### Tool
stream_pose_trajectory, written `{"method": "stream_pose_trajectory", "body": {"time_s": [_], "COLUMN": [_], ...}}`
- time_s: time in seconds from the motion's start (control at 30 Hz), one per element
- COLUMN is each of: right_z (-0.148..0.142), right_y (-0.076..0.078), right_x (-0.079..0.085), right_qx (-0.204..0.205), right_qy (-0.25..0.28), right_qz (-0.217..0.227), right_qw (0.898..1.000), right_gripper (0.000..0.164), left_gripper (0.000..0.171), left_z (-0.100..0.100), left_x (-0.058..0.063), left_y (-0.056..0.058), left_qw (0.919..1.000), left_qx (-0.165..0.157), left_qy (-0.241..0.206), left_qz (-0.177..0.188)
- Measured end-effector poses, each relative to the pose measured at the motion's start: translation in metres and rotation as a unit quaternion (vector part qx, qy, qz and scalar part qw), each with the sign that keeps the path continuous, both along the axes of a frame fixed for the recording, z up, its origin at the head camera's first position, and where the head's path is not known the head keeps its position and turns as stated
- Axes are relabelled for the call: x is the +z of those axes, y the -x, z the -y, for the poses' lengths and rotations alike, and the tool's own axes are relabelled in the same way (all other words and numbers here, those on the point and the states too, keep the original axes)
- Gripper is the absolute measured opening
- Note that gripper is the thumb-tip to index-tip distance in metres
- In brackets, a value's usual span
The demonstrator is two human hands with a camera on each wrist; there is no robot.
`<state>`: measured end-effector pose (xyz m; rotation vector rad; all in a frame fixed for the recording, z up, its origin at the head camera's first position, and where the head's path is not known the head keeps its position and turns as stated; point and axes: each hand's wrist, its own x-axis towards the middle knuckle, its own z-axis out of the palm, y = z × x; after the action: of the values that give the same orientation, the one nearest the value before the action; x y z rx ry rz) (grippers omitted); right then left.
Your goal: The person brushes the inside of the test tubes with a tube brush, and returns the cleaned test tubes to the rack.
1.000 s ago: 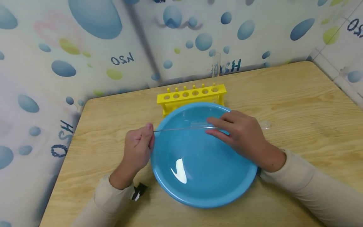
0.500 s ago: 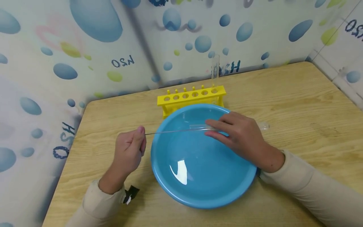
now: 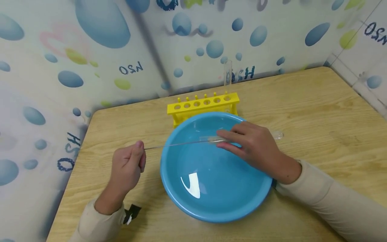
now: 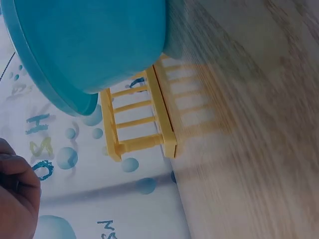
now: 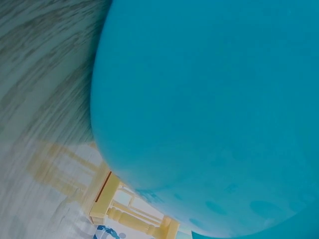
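Note:
In the head view, my right hand (image 3: 257, 148) holds a clear test tube (image 3: 277, 135) sideways over the blue basin (image 3: 164, 186). The tube's rounded end points right, past the hand. My left hand (image 3: 128, 166), at the basin's left, grips the thin wire handle of a test tube brush (image 3: 173, 145). Its wire runs across the basin into the tube's open end, and the pale bristles show just inside the mouth, left of my right fingers. In the left wrist view, part of the left hand (image 4: 17, 199) shows at the edge. The right wrist view shows no hand.
Behind the basin stands a yellow test tube rack (image 3: 202, 107), with another clear test tube (image 3: 227, 74) upright at its right end. The wooden table (image 3: 302, 101) meets a patterned wall (image 3: 145, 87) at the back. A bright reflection lies inside the basin.
My left hand has moved left and slightly down, drawing the brush wire outward. Pale bristles now show near the tube's mouth. The right hand has stayed almost in place.

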<state>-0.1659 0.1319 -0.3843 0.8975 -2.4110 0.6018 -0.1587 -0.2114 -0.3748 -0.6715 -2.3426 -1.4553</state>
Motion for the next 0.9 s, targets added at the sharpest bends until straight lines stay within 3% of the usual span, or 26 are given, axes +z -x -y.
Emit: {"method": "stream_pose_trajectory", "body": {"time_s": [0.43,0.67,0.9], "right_z": [0.0,0.001,0.0], "right_y": [-0.001,0.0,0.0], "right_x": [0.001,0.002,-0.001], "right_qx": [0.01,0.009,0.017], "right_qy": [0.005,0.005,0.009], "right_qz": [0.002,0.002,-0.01], "right_qw": [1.0,1.0,1.0], "right_gripper": [0.044,0.044,0.041], "left_gripper": [0.054,0.054,0.058], "left_z": [0.012,0.016,0.021], "left_x": [0.005,0.01,0.016], "left_y": [-0.002,-0.003,-0.006], "left_qw": [0.9999,0.9998,0.9993], "left_qx": [-0.002,0.009,0.031], "left_qy": [-0.005,-0.001,0.02], "left_qz": [-0.011,-0.016,0.004]}}
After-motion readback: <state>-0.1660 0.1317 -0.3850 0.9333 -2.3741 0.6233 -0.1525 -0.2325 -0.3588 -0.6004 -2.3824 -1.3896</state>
